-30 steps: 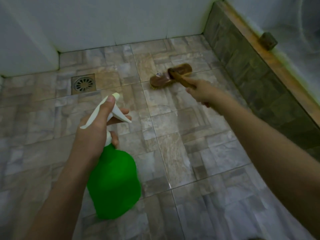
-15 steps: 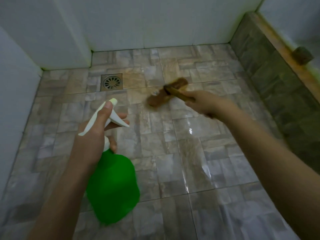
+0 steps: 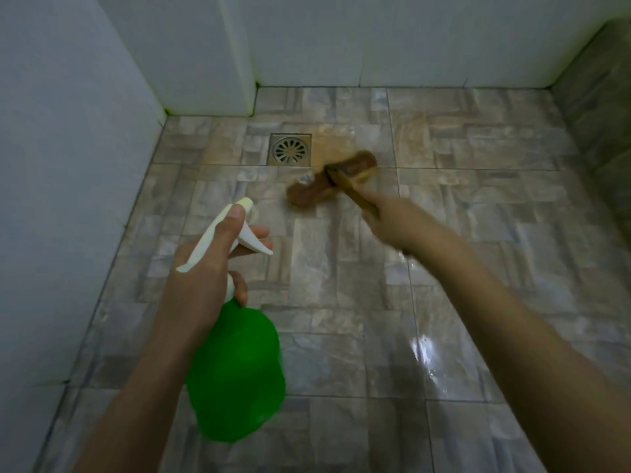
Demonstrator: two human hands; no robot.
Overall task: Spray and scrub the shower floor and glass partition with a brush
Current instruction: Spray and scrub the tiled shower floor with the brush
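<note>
A brown scrub brush with a wooden handle lies head-down on the wet stone-pattern shower floor, just right of the drain. My right hand grips its handle, arm stretched forward. My left hand holds a green spray bottle by its white neck, thumb along the top of the white trigger head, fingers around the trigger. The bottle hangs above the floor at lower left. No glass partition shows clearly in this view.
A square metal floor drain sits near the back wall. White tiled walls close in the left and back. A low stone-tiled kerb runs along the right. A glossy wet patch reflects light on the floor.
The brush has moved left across the floor, from near the right kerb to beside the drain. My view has swung left with it. The spray bottle stays held in the same pose.
</note>
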